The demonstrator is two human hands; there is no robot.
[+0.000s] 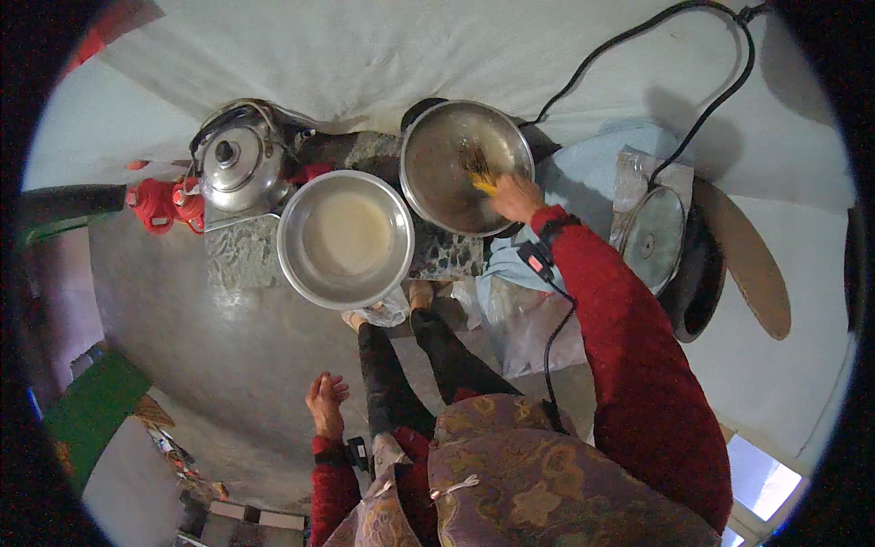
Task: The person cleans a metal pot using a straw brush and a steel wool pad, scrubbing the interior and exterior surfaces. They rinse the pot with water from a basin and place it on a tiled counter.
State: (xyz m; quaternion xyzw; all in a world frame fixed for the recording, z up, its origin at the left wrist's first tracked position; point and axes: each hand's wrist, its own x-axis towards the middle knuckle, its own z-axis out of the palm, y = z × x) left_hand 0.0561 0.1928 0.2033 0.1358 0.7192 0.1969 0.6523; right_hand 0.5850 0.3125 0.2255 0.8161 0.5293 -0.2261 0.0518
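Observation:
My right hand (517, 198) is shut on a scrubbing brush (483, 182) with a yellow handle and dark bristles. The bristles are inside a round metal pan (425, 147) with a wet-looking bottom. Left of it and closer to me, a wide stainless steel basin (290, 239) holds cloudy, whitish liquid (350, 232). My left hand (327, 405) hangs low beside my leg, apart from the basin, its fingers loosely bent with nothing visible in them.
A metal kettle (236, 171) stands on the dark, stone-patterned counter (243, 253), with red thermos flasks (154, 204) beside it. At the right, a round lid (653, 239) leans near a dark pan (697, 280) and an oval board (755, 267). A black cable (601, 48) runs along the wall.

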